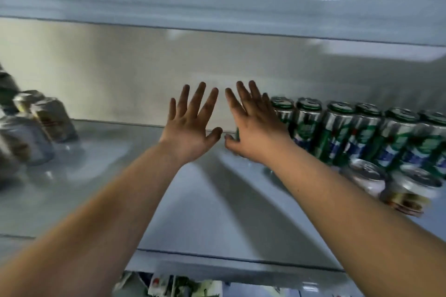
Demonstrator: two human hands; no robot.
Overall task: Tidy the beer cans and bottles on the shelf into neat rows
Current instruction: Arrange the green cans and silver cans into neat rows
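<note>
On the grey metal shelf, seen from the head camera, both arms reach deep toward the back wall. The left hand is spread flat with fingers splayed, holding nothing, over the bare middle of the shelf. The right hand is just beside it, fingers extended too, its palm laid against the end can of a row of green-and-silver beer cans that runs along the back of the shelf to the right. A sliver of green shows under that hand, so it is probably pressing the end can rather than gripping it, though motion blur makes the contact hard to confirm. The flat palm suits shoving the whole row tight together instead of lifting cans one by one.

In front of that row, toward the shelf's right front edge, sit two paler cans, out of line with it. At the shelf's far left stands a loose cluster of light-coloured cans, blurred, well apart from the hands. These stragglers likely need lining up next.
</note>
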